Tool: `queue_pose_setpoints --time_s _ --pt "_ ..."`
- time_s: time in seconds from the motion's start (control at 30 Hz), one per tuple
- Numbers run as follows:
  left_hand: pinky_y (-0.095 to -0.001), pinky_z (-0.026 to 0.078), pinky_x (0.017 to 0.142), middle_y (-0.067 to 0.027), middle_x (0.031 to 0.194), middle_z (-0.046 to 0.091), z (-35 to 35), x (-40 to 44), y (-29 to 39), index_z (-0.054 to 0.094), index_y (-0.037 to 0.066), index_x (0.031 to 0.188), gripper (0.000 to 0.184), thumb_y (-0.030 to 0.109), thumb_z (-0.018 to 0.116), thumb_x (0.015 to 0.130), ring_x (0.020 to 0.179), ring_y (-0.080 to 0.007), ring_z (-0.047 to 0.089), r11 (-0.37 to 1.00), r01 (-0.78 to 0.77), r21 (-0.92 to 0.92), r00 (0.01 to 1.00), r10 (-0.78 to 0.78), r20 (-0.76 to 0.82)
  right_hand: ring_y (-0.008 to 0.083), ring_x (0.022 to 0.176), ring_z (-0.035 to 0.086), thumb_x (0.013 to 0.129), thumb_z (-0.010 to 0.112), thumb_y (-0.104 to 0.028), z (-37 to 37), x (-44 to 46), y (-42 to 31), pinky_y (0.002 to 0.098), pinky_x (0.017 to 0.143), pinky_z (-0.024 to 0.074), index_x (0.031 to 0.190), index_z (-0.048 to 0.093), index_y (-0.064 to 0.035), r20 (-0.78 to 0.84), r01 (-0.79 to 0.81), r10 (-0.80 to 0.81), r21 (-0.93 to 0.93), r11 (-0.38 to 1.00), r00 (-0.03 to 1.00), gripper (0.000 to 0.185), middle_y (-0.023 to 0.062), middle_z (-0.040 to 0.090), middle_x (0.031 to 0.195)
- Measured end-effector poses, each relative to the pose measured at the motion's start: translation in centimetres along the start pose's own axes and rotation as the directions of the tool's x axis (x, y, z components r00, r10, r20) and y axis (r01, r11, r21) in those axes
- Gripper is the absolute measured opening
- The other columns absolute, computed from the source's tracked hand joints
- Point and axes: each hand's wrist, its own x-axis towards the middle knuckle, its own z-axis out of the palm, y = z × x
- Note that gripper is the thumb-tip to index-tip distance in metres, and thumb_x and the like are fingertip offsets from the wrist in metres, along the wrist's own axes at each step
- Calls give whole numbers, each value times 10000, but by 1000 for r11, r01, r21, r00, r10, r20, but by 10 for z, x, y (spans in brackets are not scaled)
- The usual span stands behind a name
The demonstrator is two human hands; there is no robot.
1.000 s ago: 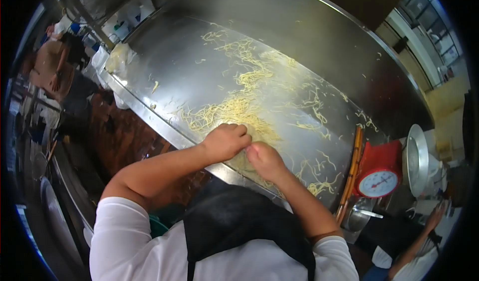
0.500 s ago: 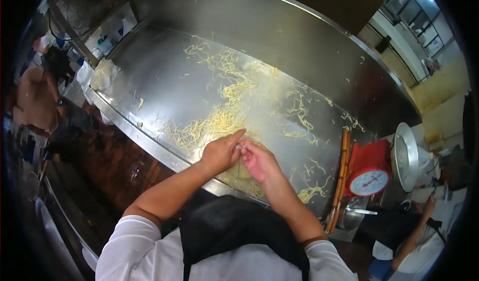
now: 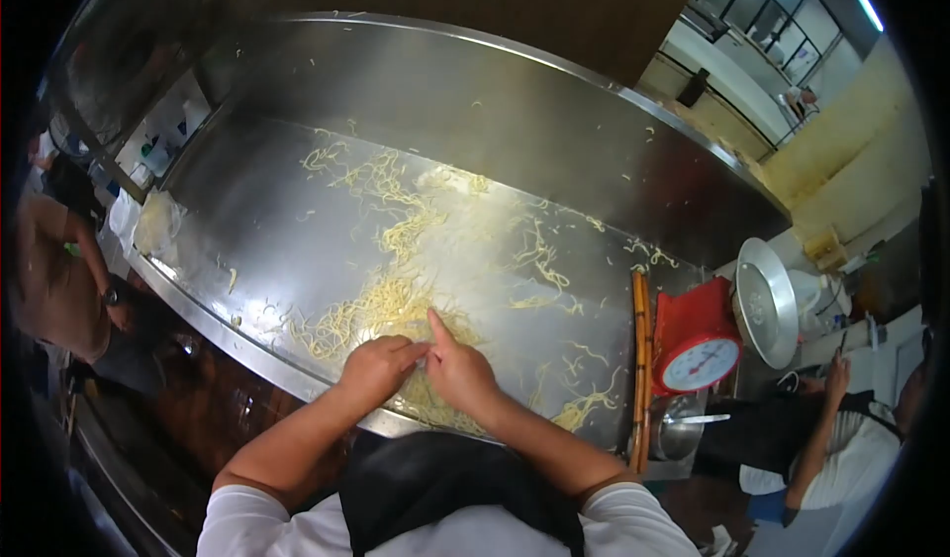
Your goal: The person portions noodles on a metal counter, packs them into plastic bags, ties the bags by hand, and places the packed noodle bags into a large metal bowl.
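Pale yellow noodles point(image 3: 371, 312) lie in a loose heap on the steel table point(image 3: 262, 211), with thinner strands scattered behind and to the right. Just in front of the heap, my left hand point(image 3: 378, 367) is closed, its fingertips pinched against my right hand. My right hand point(image 3: 457, 367) meets it there, index finger pointing up and the other fingers curled in. Whatever lies between the fingertips is too small to make out. Beneath both hands, at the table's front edge, is a clear bag point(image 3: 432, 407) with noodles in it.
To the right are bamboo poles point(image 3: 641, 359), a red scale point(image 3: 698, 334), a metal pan point(image 3: 765, 303) and a metal bowl point(image 3: 677, 428). Plastic bags point(image 3: 156, 223) sit at the table's left corner. One person point(image 3: 64, 270) stands at the left, another point(image 3: 841, 438) at the lower right.
The view has shifted, so the table sits lower and further left. My hands stay together at the front edge, but their fingers have changed pose; my right index finger now points up.
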Motion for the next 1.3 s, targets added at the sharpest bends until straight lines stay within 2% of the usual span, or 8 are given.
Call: queue_pose_setpoints --time_s 0.27,0.37,0.47,0.57,0.67,0.8,1.0,1.3 --pt "-396 505 647 -102 781 607 3 -7 16 624 70 895 206 162 691 723 707 -276 621 922 386 10 920 -386 69 223 757 648 775 651 -56 7 -9 1 325 679 525 1166 538 -50 -17 77 -75 233 969 997 407 118 641 941" --pt "-342 497 575 -82 685 588 2 -12 7 606 54 909 172 177 665 806 631 -208 614 756 612 -233 780 -527 338 250 773 637 773 625 -9 12 -12 7 329 669 514 1009 604 -45 -94 143 -120 302 943 988 240 125 607 874" --pt "-276 466 492 -37 593 547 6 -12 -6 595 50 916 161 203 625 878 533 -143 570 -38 822 -568 505 -409 760 279 773 623 765 606 19 5 -12 9 346 653 501 963 630 -60 -98 195 -177 213 957 979 214 126 582 826" --pt "-226 422 424 -8 578 540 7 -13 -3 582 50 899 135 181 616 895 440 -112 513 -390 727 -565 470 -317 824 307 776 611 760 612 10 2 -12 15 367 649 491 977 644 -75 -135 257 -238 145 955 962 235 131 590 853" --pt "-216 406 409 3 568 520 15 -11 -3 569 55 872 129 161 643 876 412 -101 487 -391 692 -607 511 -330 794 312 790 610 769 627 -26 -6 -15 13 378 663 493 1035 642 -89 -88 208 -202 64 976 975 273 124 601 863" --pt "-195 405 428 17 581 509 8 5 10 571 57 873 151 177 662 870 482 -67 489 106 784 -612 587 -447 675 341 783 603 802 593 -82 -10 -15 19 427 668 495 1073 617 -89 -12 246 -246 1 969 969 273 134 606 853" --pt "-231 408 493 11 595 513 21 0 3 598 38 922 177 196 659 873 515 -76 480 636 592 -495 806 -453 381 362 799 588 831 543 -88 -19 -16 14 435 681 476 1024 619 -76 36 146 -145 -30 989 989 208 156 598 839" --pt "-297 420 546 -37 640 577 8 14 -6 616 89 1086 270 238 656 865 573 -125 530 816 446 -366 850 -259 459 362 832 592 829 530 -95 -19 -9 19 438 719 474 1017 620 -61 142 129 -118 -77 989 983 211 165 609 875"
